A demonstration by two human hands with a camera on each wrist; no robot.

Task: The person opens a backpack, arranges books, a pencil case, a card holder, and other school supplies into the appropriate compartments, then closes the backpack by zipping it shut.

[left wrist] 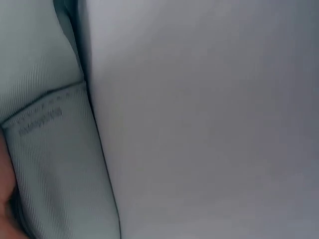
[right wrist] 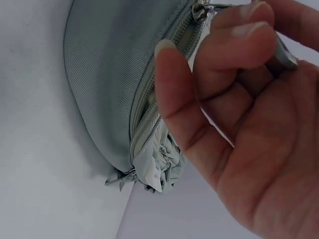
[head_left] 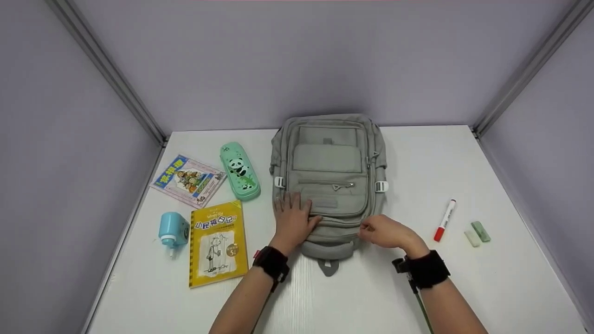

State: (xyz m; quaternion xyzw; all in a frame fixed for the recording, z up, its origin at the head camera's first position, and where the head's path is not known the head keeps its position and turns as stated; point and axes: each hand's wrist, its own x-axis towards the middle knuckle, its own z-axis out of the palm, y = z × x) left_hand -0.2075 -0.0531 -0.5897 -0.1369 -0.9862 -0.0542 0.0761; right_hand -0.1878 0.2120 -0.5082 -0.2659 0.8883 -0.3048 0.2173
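A grey backpack (head_left: 327, 160) lies on its back on the white table, front pockets up and top handle (head_left: 327, 251) toward the person. The left hand (head_left: 293, 221) rests on its lower left front, fingers spread. At the bag's near right edge, the right hand (head_left: 383, 230) has curled fingers. In the right wrist view, those fingers grip a metal zipper pull (right wrist: 284, 55) whose slider (right wrist: 200, 12) sits on a zipper (right wrist: 142, 117). The zipper's teeth stand parted below the slider. Only a sliver of the left hand shows in the left wrist view, beside the grey fabric (left wrist: 60, 164).
Left of the bag lie a green panda pencil case (head_left: 240, 171), a pink-bordered booklet (head_left: 189, 181), a yellow spiral-bound book (head_left: 219, 243) and a blue bottle (head_left: 174, 228). To the right are a red-capped marker (head_left: 445, 220) and two green erasers (head_left: 481, 231). Grey panels (head_left: 222, 65) enclose the table.
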